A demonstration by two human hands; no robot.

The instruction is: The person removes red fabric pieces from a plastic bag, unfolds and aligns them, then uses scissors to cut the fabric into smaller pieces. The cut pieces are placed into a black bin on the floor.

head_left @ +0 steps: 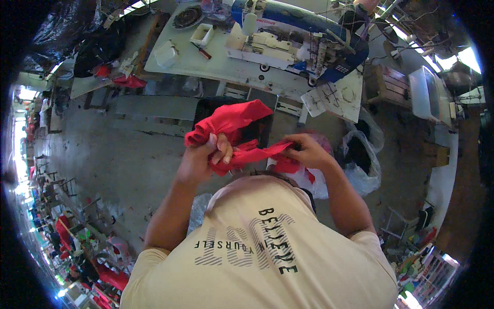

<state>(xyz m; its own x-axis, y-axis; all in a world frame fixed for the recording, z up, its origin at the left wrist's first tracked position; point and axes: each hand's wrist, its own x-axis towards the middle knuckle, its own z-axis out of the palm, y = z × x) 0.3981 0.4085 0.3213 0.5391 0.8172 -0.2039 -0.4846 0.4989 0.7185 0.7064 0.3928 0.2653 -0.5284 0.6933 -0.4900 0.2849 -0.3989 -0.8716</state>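
Note:
A bunched piece of red fabric [231, 117] hangs in front of my body, between both hands. My left hand [206, 157] is closed round its gathered left part, with the fingers curled over the cloth. At the other end, my right hand [307, 149] pinches a narrow strip of the same fabric, which stretches between the two hands. More red cloth dangles below my right hand. The fabric's folds hide what shape the piece has.
A sewing machine [293, 44] stands on a pale table [216, 67] ahead. On that table lie a white tray [202, 34], a clear container [165, 54] and a red-handled tool [201, 50]. Plastic bags [363, 175] rest on the floor at right. A wooden crate [391, 85] is farther right.

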